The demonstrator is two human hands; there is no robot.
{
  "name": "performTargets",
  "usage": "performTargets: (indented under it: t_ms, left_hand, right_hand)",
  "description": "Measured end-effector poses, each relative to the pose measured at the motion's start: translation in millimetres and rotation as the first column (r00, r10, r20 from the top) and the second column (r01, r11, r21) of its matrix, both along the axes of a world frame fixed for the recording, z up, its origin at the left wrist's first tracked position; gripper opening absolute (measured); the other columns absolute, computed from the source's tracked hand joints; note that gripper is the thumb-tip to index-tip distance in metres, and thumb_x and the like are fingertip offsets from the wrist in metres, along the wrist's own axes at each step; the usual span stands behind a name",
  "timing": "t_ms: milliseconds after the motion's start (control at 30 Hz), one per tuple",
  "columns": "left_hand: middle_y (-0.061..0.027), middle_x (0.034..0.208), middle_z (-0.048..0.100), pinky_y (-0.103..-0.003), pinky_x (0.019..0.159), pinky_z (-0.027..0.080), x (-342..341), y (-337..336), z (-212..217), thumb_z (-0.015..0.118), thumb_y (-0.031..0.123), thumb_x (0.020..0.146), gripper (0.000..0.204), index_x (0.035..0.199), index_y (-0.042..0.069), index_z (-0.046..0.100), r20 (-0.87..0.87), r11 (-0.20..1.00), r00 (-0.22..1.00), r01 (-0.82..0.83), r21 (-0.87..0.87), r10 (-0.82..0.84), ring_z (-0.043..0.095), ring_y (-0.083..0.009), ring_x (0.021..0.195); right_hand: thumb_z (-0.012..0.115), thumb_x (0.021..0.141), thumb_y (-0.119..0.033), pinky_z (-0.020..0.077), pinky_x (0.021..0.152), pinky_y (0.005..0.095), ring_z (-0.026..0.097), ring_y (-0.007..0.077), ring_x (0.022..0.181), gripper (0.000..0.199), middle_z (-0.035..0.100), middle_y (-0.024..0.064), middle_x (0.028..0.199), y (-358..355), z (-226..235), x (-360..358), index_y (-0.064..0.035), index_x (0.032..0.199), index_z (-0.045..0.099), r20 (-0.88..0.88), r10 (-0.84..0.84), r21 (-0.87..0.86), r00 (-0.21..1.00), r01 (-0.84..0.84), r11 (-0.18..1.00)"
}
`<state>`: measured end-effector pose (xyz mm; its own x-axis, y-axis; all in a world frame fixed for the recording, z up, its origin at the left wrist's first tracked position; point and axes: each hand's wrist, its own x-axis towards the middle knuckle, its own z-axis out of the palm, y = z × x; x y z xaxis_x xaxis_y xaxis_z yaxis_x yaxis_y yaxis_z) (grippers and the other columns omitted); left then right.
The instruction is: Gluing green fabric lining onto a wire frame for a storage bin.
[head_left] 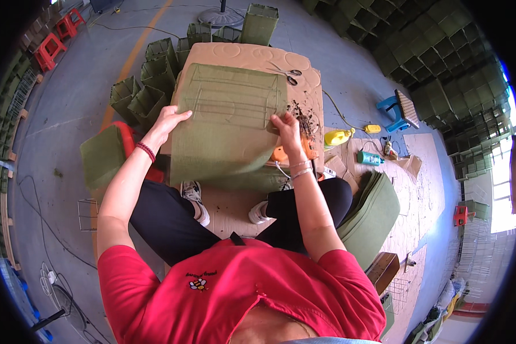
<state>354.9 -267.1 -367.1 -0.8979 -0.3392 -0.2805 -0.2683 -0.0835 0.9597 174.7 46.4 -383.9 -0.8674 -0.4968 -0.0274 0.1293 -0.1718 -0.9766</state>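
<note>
Cloth [223, 143] looks light, limp; best held by its side edges, where your left hand [167, 120] and right hand [289, 129] pinch it, grip closed.

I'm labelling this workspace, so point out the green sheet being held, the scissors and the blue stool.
Green sheet [226, 137]: head view, on its lower middle part.
Scissors [287, 73]: head view, near where blades meet handles.
Blue stool [407, 108]: head view, on its striped seat.
</note>
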Motion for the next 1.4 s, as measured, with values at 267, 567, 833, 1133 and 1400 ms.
performTargets:
  t_ms: [267,567,833,1133,1400]
  left_hand:
    - [-0.0013,0.077,0.062,-0.026,0.064,0.043,-5.5,-11.0,-0.7,0.071,0.027,0.083,0.025,0.078,0.004,0.062,-0.038,0.995,0.999,-0.029,-0.098,0.026,0.055,-0.0073,0.071]
    - [0.0017,0.076,0.058,-0.024,0.07,0.039,-9.3,-25.1,-21.6,0.072,0.034,0.081,0.031,0.078,0.005,0.062,-0.063,0.992,0.997,-0.06,-0.115,0.053,0.05,-0.0057,0.074]
    - [0.0003,0.078,0.063,-0.023,0.068,0.042,-2.2,-22.4,-19.0,0.07,0.022,0.084,0.02,0.079,0.004,0.064,-0.164,0.994,0.984,-0.083,-0.075,0.07,0.054,-0.0049,0.071]
    - [0.0014,0.077,0.064,-0.022,0.067,0.041,-5.9,-18.3,-14.9,0.07,0.021,0.084,0.018,0.08,0.005,0.065,-0.149,0.994,0.987,-0.064,-0.085,0.051,0.053,-0.0035,0.07]
    - [-0.0003,0.08,0.066,-0.022,0.07,0.043,-2.0,-9.7,2.5,0.07,0.021,0.084,0.019,0.086,0.003,0.067,-0.196,0.997,0.979,-0.068,-0.039,0.059,0.056,-0.0045,0.073]
  right_hand:
    - [0.07,0.083,-0.008,0.0497,0.066,0.0225,0.063,0.0099,0.072,0.015,0.068,0.0051,0.087,-10.5,2.9,11.4,0.0001,0.093,0.063,0.05,-0.051,-0.025,0.997,0.053,0.998]
    - [0.074,0.08,-0.011,0.047,0.062,0.021,0.059,0.0065,0.065,0.016,0.068,0.0032,0.079,-10.7,-11.9,13.0,0.0021,0.087,0.069,-0.057,-0.141,0.057,0.988,0.144,0.988]
    - [0.076,0.077,-0.009,0.041,0.055,0.0193,0.052,0.0035,0.06,0.012,0.065,-0.002,0.073,-16.8,-14.5,15.7,-0.0016,0.078,0.067,-0.063,-0.17,0.033,0.983,0.172,0.984]
    - [0.074,0.079,-0.007,0.0472,0.062,0.0204,0.059,0.0062,0.065,0.012,0.068,0.0029,0.077,-8.2,-18.7,17.0,0.0017,0.084,0.068,-0.084,-0.157,0.032,0.984,0.16,0.987]
    - [0.072,0.08,-0.005,0.0488,0.064,0.0219,0.061,0.0083,0.066,0.012,0.069,0.0042,0.079,-9.7,-10.9,19.7,0.0032,0.087,0.068,-0.107,-0.168,0.048,0.98,0.174,0.984]
